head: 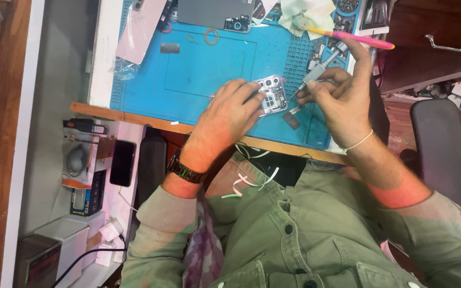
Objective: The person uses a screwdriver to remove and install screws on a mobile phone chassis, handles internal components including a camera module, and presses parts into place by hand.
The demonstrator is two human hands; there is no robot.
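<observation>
An opened phone (273,94) with its back off lies on a blue work mat (198,69). My left hand (225,117) rests on the phone, fingers pressing it down. In my right hand (342,98) is a small silver screwdriver (321,66), its tip pointing at the right edge of the phone. A wristwatch sits on my left wrist and a thin white band on my right.
A pink and yellow tool (350,36) lies at the mat's top right. A grey phone back (214,13), a pink phone cover (140,26) and a crumpled cloth (305,13) are at the far edge. A black phone (122,162) and boxes sit on a low shelf at the left. A chair (438,149) stands to the right.
</observation>
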